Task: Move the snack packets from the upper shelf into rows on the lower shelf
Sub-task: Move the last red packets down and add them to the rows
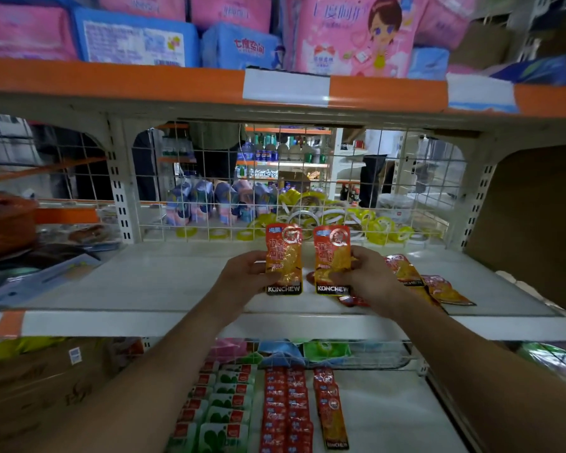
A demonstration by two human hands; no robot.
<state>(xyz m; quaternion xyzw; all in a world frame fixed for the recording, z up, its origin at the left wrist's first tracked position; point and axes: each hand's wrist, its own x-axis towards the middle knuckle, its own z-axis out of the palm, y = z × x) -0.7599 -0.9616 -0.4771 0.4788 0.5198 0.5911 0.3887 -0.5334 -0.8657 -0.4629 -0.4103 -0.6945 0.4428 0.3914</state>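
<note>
Hands over upper white metal shelf: left hand grips one upright orange-red foil snack packet, right hand grips a second packet (both labelled KONCHEW). Loose matching packets lie just right. Lower shelf holds red packet rows, beside green-white packet rows.

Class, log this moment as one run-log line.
left hand: holds packet | right hand: holds packet | upper shelf: packets remain

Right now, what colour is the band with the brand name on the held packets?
Black with white lettering, across the bottom of the left-hand packet and right-hand packet; head view.
</note>
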